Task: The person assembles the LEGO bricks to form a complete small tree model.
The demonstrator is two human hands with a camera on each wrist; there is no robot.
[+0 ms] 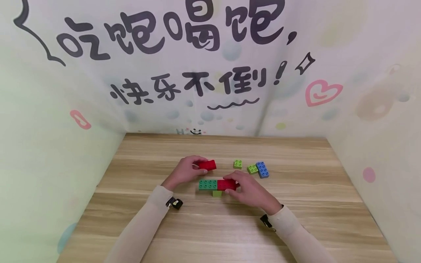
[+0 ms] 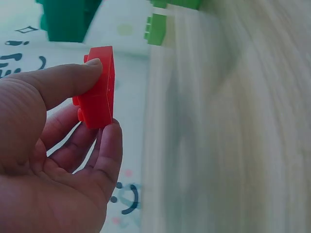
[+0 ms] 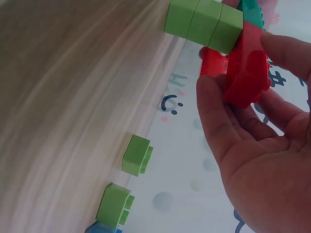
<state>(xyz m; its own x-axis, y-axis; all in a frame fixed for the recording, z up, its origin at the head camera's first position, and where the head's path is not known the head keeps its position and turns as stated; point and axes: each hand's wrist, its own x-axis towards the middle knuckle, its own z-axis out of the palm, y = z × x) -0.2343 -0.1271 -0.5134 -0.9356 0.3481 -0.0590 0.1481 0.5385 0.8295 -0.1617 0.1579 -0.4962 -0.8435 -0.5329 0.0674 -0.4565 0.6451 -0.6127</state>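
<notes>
My left hand (image 1: 186,170) pinches a red toy building brick (image 2: 99,92) between thumb and fingers, raised above the table in the left wrist view. My right hand (image 1: 247,188) grips a second red brick (image 3: 247,68) at its outer end, thumb on one side and fingers on the other. That brick sits on a column of light green bricks (image 3: 203,22), side by side with a dark green brick (image 1: 208,185) that overhangs to the left. The left hand's brick is just behind this T-shaped build, apart from it in the head view.
Behind the right hand lie two small light green bricks, one standing alone (image 1: 238,164) and another (image 1: 252,168) beside a blue brick (image 1: 262,170). The wooden table (image 1: 204,233) meets printed white walls (image 1: 197,117) at the back and sides.
</notes>
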